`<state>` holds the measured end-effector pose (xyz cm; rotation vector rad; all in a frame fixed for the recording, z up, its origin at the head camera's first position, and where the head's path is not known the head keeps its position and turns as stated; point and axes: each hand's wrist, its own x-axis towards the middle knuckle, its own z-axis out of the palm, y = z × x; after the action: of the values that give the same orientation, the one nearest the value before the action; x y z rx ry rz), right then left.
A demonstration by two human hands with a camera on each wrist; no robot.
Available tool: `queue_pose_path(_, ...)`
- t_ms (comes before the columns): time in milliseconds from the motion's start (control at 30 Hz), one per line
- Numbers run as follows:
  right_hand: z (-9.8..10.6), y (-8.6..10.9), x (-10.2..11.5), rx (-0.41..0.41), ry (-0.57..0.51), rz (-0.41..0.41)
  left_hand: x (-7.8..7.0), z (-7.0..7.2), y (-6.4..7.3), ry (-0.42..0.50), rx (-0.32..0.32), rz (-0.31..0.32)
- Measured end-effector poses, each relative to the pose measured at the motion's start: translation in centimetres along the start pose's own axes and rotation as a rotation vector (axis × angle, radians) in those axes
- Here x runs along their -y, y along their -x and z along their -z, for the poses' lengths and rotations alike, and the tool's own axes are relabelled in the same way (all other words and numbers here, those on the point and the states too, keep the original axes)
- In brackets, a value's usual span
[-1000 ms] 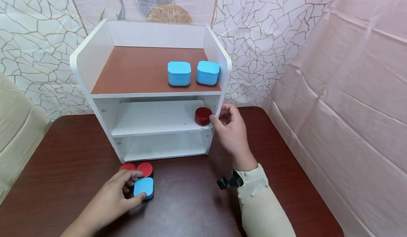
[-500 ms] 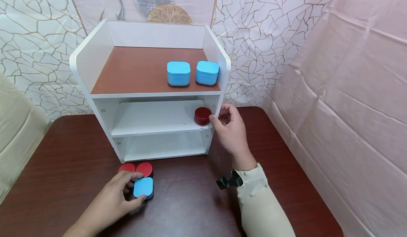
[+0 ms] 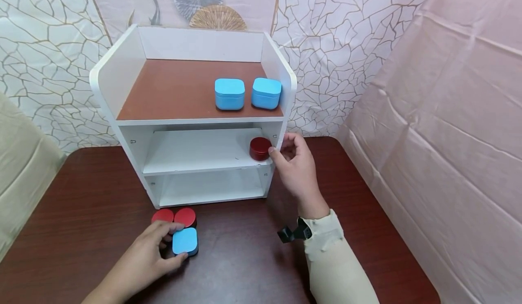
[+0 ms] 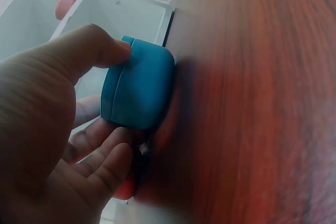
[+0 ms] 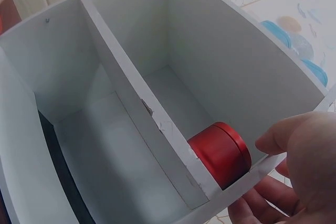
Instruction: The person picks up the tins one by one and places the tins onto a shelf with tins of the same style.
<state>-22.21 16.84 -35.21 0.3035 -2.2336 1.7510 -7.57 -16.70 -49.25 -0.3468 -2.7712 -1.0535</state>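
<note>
My left hand (image 3: 147,255) holds a blue rounded-square tin (image 3: 185,240) at the table's front left, thumb on its near side and fingers on the far side. In the left wrist view the blue tin (image 4: 140,85) sits between thumb and fingers. Just behind it stand two round red tins (image 3: 185,216), (image 3: 163,214), partly covered by the fingers. My right hand (image 3: 299,172) grips the right side panel of a white shelf unit (image 3: 185,150), thumb at its front edge. Close to that thumb, a dark red round tin (image 3: 260,149) rests at the right end of the middle shelf.
Two blue tins (image 3: 229,94), (image 3: 266,94) stand at the right of the brown top shelf (image 3: 175,86). Below the middle shelf is a white bottom compartment (image 3: 212,188). The dark wooden table (image 3: 240,254) spreads around the unit, with fabric hangings (image 3: 428,127) at the sides.
The blue tin under my left hand has shifted very slightly. My right hand stays on the side panel, and the other tins stand where they were.
</note>
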Motion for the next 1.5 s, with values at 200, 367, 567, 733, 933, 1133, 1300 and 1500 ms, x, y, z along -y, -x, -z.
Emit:
queue_pose_path(200, 0.04, -0.05, -0.15, -0.001, -0.001, 0.004, 0.07, -0.08, -0.01, -0.008, 0.007, 0.014)
queue_pose_path(367, 0.06, -0.03, -0.17, 0.004, -0.003, 0.008, 0.07, -0.06, 0.00, -0.009, 0.008, 0.013)
queue_pose_path(567, 0.09, -0.02, -0.23, 0.005, -0.009, 0.010, -0.06, -0.08, -0.01, -0.007, 0.015, 0.013)
queue_pose_path(733, 0.03, -0.02, -0.28, -0.001, -0.011, 0.019, -0.03, -0.12, -0.01, -0.006, 0.021, 0.009)
queue_pose_path(933, 0.02, 0.00, -0.20, 0.001, -0.006, 0.019, -0.03, -0.20, 0.05, 0.001, 0.025, 0.004)
queue_pose_path(1133, 0.02, -0.03, -0.21, 0.003, -0.007, 0.018, -0.10, -0.21, 0.04, 0.006, 0.023, -0.004)
queue_pose_path(1300, 0.03, -0.04, -0.19, 0.004, -0.004, 0.011, -0.14, -0.29, 0.05, 0.010, 0.020, -0.018)
queue_pose_path(1500, 0.01, -0.02, -0.17, 0.004, -0.004, 0.009, -0.07, -0.34, 0.09, 0.011, 0.022, -0.027)
